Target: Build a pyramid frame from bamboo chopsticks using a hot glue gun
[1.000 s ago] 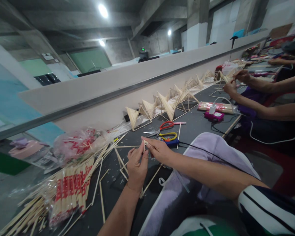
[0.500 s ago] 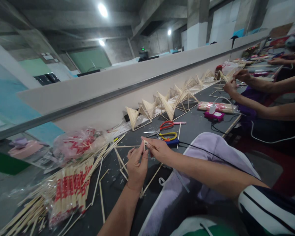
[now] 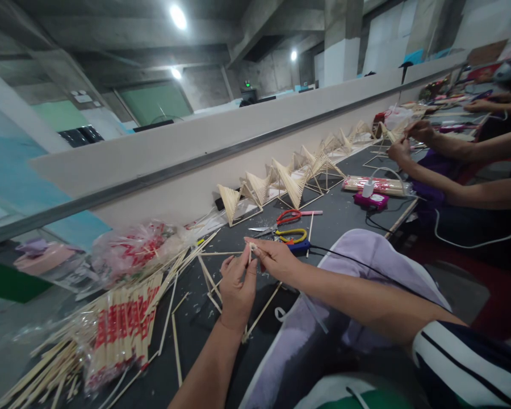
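Observation:
My left hand [image 3: 238,287] is closed in a pinch, thumb against fingers, on the corner of a frame of thin wooden sticks [image 3: 221,253]. Its fingertips meet those of my right hand [image 3: 276,258], which pinches the same corner from the right. A short pale stick end [image 3: 250,253] shows between them; the joint itself is mostly covered by fingers. Other sticks of the frame slant below, one [image 3: 264,311] running down to a lower corner. Just beyond my right hand lie scissors [image 3: 292,226] with red and yellow handles, and a blue tool [image 3: 298,246] with a black cord.
Bundled sticks in red-printed wrappers [image 3: 123,329] and loose sticks [image 3: 46,375] lie at left, near a plastic bag [image 3: 130,250]. Twisted stick models [image 3: 289,182] line the low partition. A pink power adapter [image 3: 370,200] and packaged sticks [image 3: 378,185] sit right, beside another person's hands [image 3: 402,147].

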`<state>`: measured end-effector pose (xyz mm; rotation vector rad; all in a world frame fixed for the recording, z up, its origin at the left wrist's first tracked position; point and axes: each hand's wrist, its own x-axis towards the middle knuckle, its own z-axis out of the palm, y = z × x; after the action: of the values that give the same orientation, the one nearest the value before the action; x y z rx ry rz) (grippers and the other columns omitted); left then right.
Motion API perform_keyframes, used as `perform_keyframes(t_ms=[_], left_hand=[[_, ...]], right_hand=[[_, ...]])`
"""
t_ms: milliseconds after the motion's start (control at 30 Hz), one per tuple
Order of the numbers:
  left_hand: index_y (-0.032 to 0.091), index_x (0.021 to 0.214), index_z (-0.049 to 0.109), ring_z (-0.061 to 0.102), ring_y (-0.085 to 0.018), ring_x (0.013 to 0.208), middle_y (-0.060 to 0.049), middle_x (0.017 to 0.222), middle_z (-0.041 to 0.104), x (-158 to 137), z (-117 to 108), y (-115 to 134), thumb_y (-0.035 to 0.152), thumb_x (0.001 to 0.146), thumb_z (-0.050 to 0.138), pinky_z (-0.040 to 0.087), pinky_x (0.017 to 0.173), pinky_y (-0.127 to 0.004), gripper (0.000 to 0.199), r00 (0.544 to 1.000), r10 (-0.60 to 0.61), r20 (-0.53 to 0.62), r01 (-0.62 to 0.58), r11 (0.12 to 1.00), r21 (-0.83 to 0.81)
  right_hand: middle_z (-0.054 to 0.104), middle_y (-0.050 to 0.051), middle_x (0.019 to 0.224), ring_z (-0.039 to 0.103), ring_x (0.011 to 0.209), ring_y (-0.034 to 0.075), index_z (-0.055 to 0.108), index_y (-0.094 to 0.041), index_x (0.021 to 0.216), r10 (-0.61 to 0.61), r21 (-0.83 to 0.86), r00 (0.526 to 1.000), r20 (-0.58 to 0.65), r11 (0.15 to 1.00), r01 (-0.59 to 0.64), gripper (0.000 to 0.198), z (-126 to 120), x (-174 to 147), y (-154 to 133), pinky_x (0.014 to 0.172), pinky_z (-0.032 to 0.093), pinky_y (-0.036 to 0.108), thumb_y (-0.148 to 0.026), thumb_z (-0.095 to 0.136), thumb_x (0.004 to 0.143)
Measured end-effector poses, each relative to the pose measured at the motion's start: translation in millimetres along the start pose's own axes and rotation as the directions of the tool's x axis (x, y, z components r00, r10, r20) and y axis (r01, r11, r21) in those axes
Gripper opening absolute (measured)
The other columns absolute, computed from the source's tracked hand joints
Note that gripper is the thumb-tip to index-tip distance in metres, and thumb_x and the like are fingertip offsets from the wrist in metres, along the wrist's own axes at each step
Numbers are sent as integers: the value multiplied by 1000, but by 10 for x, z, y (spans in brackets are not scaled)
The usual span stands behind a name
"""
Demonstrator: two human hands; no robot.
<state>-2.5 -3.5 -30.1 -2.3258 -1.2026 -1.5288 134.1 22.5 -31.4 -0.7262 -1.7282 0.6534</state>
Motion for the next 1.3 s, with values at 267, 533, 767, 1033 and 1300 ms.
perform_keyframes(t_ms=[267, 533, 767, 1033, 1300], left_hand=[[21, 119, 53, 61, -17, 86, -7, 103, 66, -19, 5, -18, 22, 80, 54, 38, 91, -39, 38, 999, -33, 20, 33, 999, 5], [23, 118, 53, 60, -17, 86, -6, 102, 66, -25, 11, -29, 22, 80, 54, 37, 92, -39, 38, 999, -38, 16, 38, 999, 15], [23, 120, 52, 61, -16, 87, -6, 102, 66, -20, 5, -25, 22, 81, 53, 37, 93, -39, 39, 999, -29, 28, 29, 1000, 3], [23, 120, 52, 61, -15, 86, -5, 100, 67, -21, 8, -36, 21, 80, 53, 36, 93, -38, 40, 1000, -7, 20, 7, 1000, 5], [23, 121, 51, 60, -15, 86, -6, 102, 66, -17, 0, -29, 21, 80, 54, 35, 93, -38, 41, 999, -16, 40, 15, 1000, 13]], right_hand=[[59, 6, 117, 57, 102, 18, 51, -19, 123, 21, -36, 1000, 1, 999, -21, 39, -7, -3, -21, 87, 47, 34, -33, 36, 90], [59, 7, 117, 57, 101, 17, 50, -18, 124, 29, -29, 999, 13, 999, -29, 41, -7, 0, 3, 83, 48, 31, -34, 35, 90], [60, 6, 114, 58, 99, 17, 50, -19, 124, 41, -21, 999, 13, 999, -41, 39, -8, -3, -14, 82, 49, 31, -33, 36, 90], [60, 7, 114, 58, 99, 17, 50, -18, 124, 35, -38, 999, 12, 999, -34, 40, -12, -5, -10, 82, 48, 30, -33, 35, 90], [59, 8, 116, 61, 83, 14, 48, -19, 126, 50, 7, 998, 25, 999, -51, 41, 2, -11, 12, 68, 51, 26, -33, 35, 90]])
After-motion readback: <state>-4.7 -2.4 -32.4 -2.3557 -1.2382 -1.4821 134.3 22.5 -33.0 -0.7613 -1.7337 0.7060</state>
